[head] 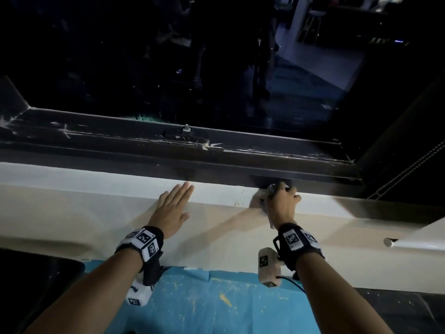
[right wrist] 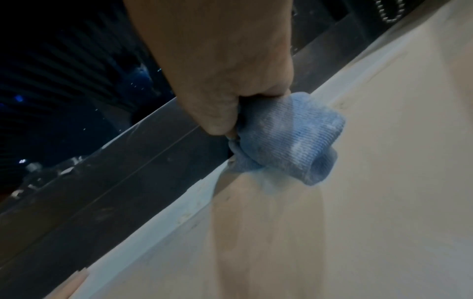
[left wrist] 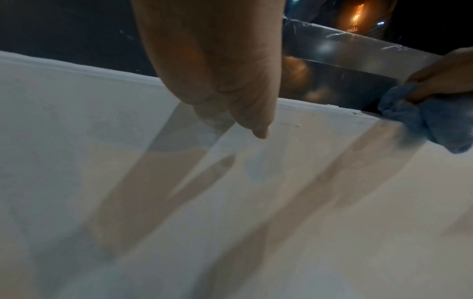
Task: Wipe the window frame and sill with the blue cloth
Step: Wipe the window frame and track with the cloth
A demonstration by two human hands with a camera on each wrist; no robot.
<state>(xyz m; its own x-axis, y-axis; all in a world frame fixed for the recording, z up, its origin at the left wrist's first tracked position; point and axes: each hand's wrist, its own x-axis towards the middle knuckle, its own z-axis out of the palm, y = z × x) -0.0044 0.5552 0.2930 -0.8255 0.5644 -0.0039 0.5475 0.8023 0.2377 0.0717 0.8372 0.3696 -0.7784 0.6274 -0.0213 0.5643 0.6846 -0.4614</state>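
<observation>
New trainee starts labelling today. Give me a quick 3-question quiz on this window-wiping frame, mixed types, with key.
1. True or false: the left hand grips the blue cloth.
2. Where does the cloth touch? A) the glass B) the seam where the dark window frame meets the white sill C) the blue floor covering
3. Fill in: the left hand lies ____ on the sill, fingers straight.

Key: 1 false, the right hand holds it; 2 B; 3 flat.

Head cam looked down from above at the sill [head: 216,196]. Both wrist cams sat super close, facing along the hands toward the window frame [right wrist: 143,161]; all three shared the blue cloth [left wrist: 422,125].
</observation>
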